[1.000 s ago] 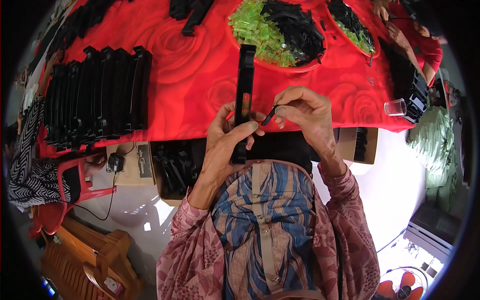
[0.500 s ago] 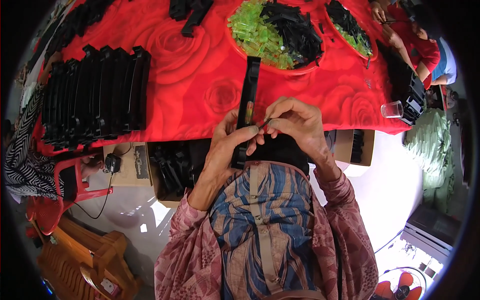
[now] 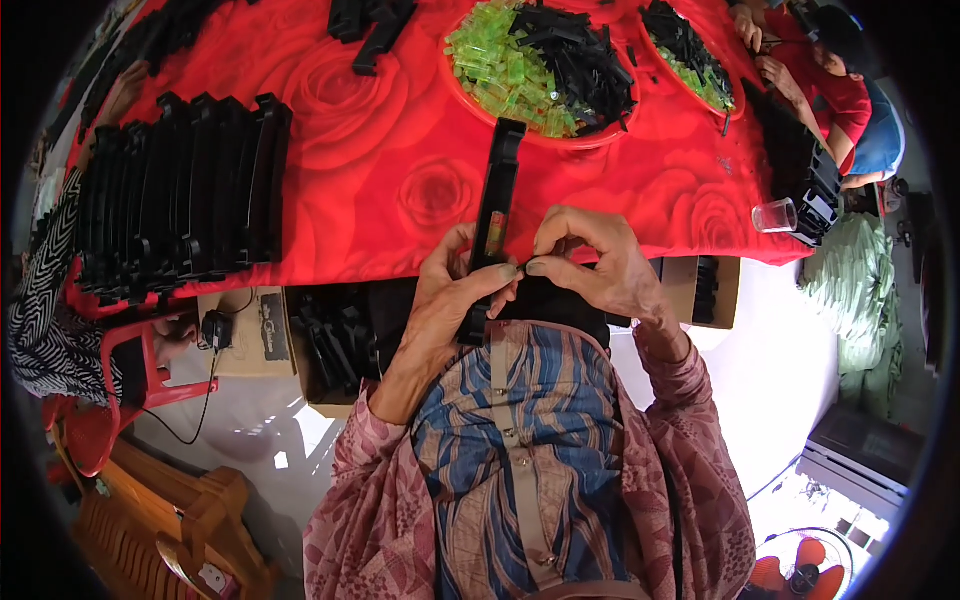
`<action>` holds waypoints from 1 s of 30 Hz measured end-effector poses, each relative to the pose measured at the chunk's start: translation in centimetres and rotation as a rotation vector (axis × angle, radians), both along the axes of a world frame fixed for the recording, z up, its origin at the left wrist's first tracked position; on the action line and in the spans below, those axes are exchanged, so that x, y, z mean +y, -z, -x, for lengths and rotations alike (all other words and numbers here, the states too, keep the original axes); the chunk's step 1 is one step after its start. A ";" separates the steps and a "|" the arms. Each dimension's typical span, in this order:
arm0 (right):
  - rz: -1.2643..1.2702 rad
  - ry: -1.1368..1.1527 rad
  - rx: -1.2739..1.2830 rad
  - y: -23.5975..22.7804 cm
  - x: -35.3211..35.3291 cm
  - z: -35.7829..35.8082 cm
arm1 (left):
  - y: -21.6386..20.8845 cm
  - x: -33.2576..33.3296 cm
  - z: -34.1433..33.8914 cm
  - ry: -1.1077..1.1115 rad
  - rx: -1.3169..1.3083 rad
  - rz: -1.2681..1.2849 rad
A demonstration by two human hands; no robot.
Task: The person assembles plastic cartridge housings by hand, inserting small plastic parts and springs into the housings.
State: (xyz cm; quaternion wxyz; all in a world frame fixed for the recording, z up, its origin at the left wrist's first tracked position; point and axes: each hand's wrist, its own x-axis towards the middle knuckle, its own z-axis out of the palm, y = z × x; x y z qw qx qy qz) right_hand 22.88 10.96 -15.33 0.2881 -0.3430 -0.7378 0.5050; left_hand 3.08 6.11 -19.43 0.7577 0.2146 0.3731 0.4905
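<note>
A long black plastic part (image 3: pixel 499 179) stands nearly upright in front of me, with a small greenish-red patch in its middle. My left hand (image 3: pixel 452 282) is closed round its lower half, thumb lying across toward the right. Beside it, my right hand (image 3: pixel 598 262) is pinched, thumb against fingertips, close to the left thumb's tip. A tiny dark piece shows between the two hands' fingertips; its kind is too small to make out. Beyond them sits a round orange-red basin (image 3: pixel 590 143) heaped with clear yellow-green pieces (image 3: pixel 497 68) and black strips (image 3: pixel 580 65).
At left on the red rose-patterned cloth (image 3: pixel 370 180) stands a row of black parts (image 3: pixel 185 195). A second basin (image 3: pixel 690 85) lies farther right, near a clear cup (image 3: pixel 774 216) and a co-worker (image 3: pixel 840 100). Boxes (image 3: pixel 245 335) and a red chair (image 3: pixel 150 365) are below the table edge.
My right hand's fingers have curled in more, and the dark piece at its fingertips shows less. The left hand keeps its hold on the black part. The whole view has shifted slightly.
</note>
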 end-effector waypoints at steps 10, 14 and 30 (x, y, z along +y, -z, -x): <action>0.476 0.140 -0.026 -0.6 0.9 -1.7 | 0.0 -2.4 1.1 0.123 -0.016 0.122; 0.537 0.115 -0.027 -1.0 1.3 -1.1 | 1.0 -2.7 1.6 0.119 -0.024 0.145; 0.491 0.012 -0.276 0.3 2.0 3.1 | 5.1 -3.6 3.0 0.110 -0.154 0.190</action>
